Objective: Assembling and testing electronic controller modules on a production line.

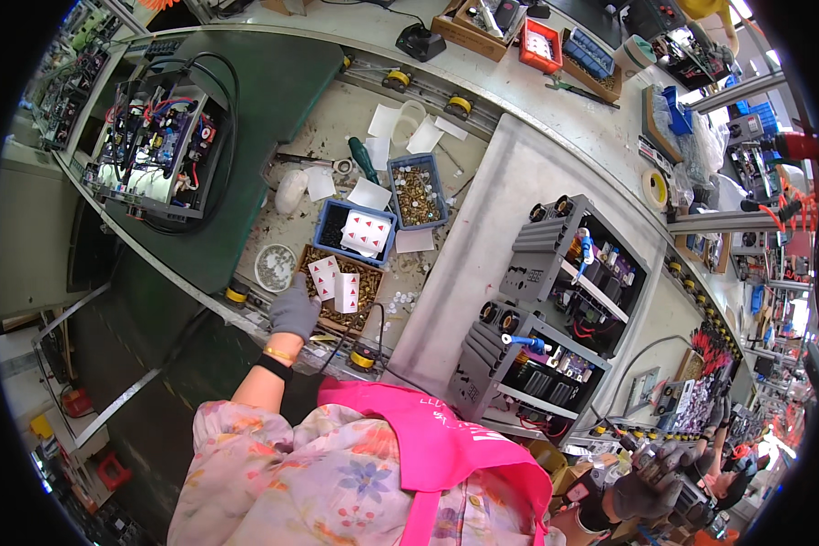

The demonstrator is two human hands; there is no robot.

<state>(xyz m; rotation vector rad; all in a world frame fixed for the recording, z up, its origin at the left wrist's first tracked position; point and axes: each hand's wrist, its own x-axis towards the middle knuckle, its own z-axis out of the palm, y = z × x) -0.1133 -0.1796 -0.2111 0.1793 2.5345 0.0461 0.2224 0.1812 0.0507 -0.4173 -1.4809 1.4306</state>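
Observation:
My left hand (295, 310), in a grey glove with a black band at the wrist, is at the left edge of a box of brass fittings (366, 284). Its fingers are bent in and one digit points away from me; anything inside them is hidden. White label sheets with red triangles (346, 293) lie on the fittings. Beside the hand is a round white dish (275, 267) of small white pieces. A blue bin (329, 217) holds dark small parts and another label sheet. At the lower right my right hand (648, 494), also grey-gloved, reaches sideways; its fingers are unclear.
Two grey open-cased units (541, 364) with blue-handled parts stand on the pale board at right. A wired unit (159, 146) sits on the green mat at left. A blue bin of brass pieces (419, 193) and a green screwdriver (362, 158) are beyond. Co-workers' arms show far right.

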